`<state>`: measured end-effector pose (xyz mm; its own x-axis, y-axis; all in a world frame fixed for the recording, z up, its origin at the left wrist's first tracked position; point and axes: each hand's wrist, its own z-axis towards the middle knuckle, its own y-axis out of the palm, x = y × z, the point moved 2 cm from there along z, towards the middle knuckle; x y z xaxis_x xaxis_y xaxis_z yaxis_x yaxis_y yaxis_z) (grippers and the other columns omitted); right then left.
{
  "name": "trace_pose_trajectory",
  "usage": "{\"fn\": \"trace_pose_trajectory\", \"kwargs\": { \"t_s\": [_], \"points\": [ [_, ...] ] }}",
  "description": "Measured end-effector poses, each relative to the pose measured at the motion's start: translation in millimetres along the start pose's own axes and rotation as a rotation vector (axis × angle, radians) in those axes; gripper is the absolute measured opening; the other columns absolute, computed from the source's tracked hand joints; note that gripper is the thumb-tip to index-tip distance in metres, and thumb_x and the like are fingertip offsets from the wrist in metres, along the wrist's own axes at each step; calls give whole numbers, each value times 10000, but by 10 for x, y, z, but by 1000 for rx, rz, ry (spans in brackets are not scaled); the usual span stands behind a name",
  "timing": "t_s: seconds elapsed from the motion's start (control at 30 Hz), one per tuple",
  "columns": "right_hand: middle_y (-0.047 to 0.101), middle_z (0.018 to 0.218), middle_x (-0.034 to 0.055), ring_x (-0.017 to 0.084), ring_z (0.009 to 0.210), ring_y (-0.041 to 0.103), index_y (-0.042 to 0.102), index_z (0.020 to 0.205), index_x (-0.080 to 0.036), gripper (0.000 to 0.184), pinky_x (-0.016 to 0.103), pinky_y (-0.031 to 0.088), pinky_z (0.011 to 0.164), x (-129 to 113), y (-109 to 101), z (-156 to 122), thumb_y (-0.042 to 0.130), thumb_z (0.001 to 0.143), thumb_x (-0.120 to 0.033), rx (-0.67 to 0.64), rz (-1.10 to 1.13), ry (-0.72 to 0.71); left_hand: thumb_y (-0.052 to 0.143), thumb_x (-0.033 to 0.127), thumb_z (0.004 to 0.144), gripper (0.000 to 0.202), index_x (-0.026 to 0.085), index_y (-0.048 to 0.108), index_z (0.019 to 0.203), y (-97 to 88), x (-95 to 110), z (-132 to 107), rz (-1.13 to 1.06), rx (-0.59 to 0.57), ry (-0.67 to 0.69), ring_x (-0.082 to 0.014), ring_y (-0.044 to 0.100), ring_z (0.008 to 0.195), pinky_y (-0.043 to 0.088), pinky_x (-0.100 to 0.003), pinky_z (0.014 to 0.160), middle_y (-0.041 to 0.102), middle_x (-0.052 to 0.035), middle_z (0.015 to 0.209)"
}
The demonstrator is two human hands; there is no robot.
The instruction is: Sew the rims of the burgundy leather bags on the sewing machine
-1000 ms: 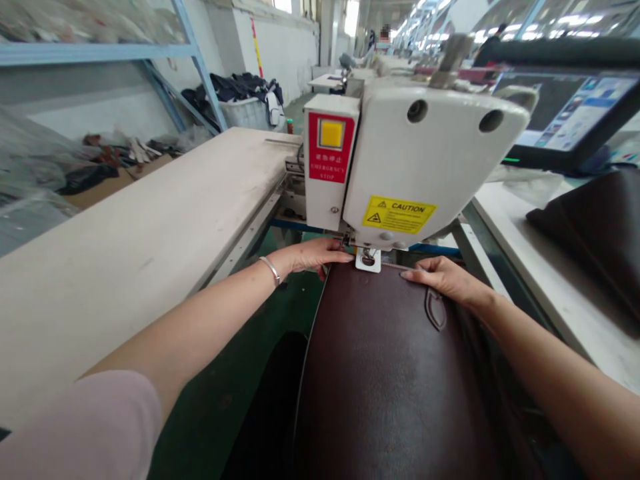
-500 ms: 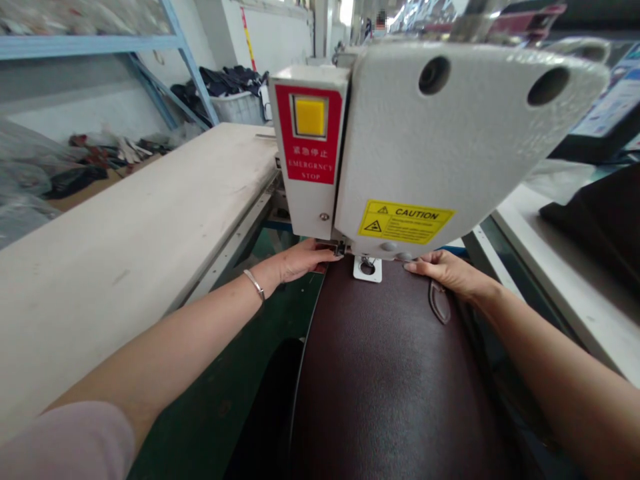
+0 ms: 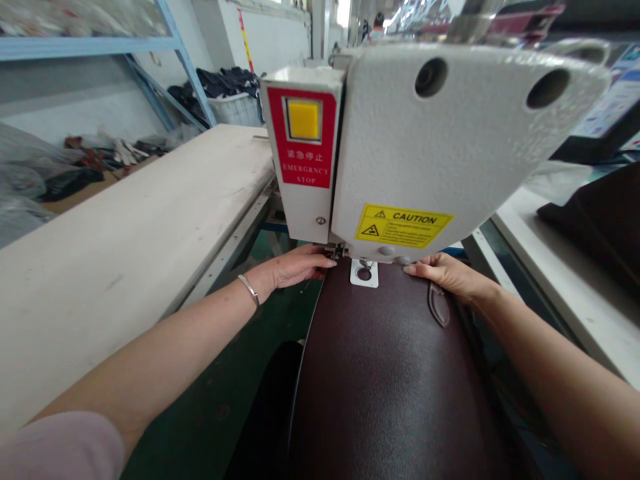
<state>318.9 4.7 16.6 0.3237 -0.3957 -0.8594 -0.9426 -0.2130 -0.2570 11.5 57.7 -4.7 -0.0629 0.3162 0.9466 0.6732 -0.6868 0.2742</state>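
A large dark brown leather panel [image 3: 370, 373] hangs down toward me from under the head of a white sewing machine [image 3: 450, 140]. My left hand [image 3: 299, 265] pinches the panel's far left edge, thumb on top and fingers beneath. On the right, my right hand [image 3: 445, 275] grips the far right edge the same way, its thumb lying on the leather. Between them a white presser plate [image 3: 365, 273] with a round hole rests on the leather below the needle area. A leather loop [image 3: 439, 305] is on the panel beside my right hand.
An emergency stop box [image 3: 305, 140] with a yellow button sits left of the machine head. White tabletops [image 3: 125, 220] flank the machine. Dark material [image 3: 600, 220] lies on the right one. Behind are a blue rack [image 3: 90, 47] and a bin of dark cloth [image 3: 235, 107].
My view has shifted slightly, so the machine sits a little further left and lower. My left hand has changed its hold slightly at the edge; my right hand keeps its grip.
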Motion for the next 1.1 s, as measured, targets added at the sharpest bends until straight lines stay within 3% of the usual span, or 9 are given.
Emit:
{"fn": "trace_pose_trajectory", "kwargs": {
  "t_s": [0.23, 0.37, 0.53, 0.63, 0.93, 1.1],
  "points": [
    [574, 579, 37, 173, 577, 538, 628, 667, -173, 519, 262, 413, 499, 8, 6, -7, 863, 569, -626, -32, 1, -32, 780, 313, 755, 605, 200, 582, 1316, 47, 95, -38, 171, -69, 18, -287, 489, 1322, 282, -493, 1172, 575, -107, 1392],
    [569, 577, 28, 158, 559, 520, 616, 654, -176, 526, 251, 393, 486, 15, -9, 7, 860, 572, -635, -41, -17, -41, 782, 338, 755, 720, 190, 501, 1401, 188, 147, -80, 291, -153, 73, -289, 438, 1372, 242, -482, 1203, 519, -123, 1446],
    [528, 554, 5, 80, 451, 397, 545, 592, -158, 592, 216, 285, 421, 15, -13, 5, 856, 557, -661, -50, -35, -20, 788, 419, 722, 970, 149, 293, 1512, 393, 120, -184, 409, -14, 4, -318, 335, 1432, 213, -516, 1203, 388, -177, 1524],
    [521, 546, 1, 85, 453, 407, 532, 590, -160, 600, 220, 306, 425, 3, 2, -7, 860, 543, -660, -40, -27, -20, 783, 454, 726, 999, 148, 253, 1515, 476, 74, -234, 387, 71, -19, -316, 304, 1446, 207, -513, 1207, 340, -184, 1546],
    [544, 580, 4, 100, 484, 449, 549, 634, -155, 564, 224, 364, 459, -4, 8, -21, 887, 564, -601, -61, 23, -28, 814, 408, 682, 1010, 103, 261, 1471, 570, 2, -251, 235, 174, -10, -293, 352, 1414, 249, -448, 1195, 365, -201, 1522],
    [669, 747, 68, 205, 682, 612, 665, 756, -160, 485, 289, 525, 626, -179, 70, -147, 871, 622, -579, -133, -34, -69, 816, 366, 682, 909, 122, 362, 1431, 642, 43, -279, 204, 197, 36, -323, 364, 1406, 250, -486, 1185, 413, -193, 1496]
  ]
}}
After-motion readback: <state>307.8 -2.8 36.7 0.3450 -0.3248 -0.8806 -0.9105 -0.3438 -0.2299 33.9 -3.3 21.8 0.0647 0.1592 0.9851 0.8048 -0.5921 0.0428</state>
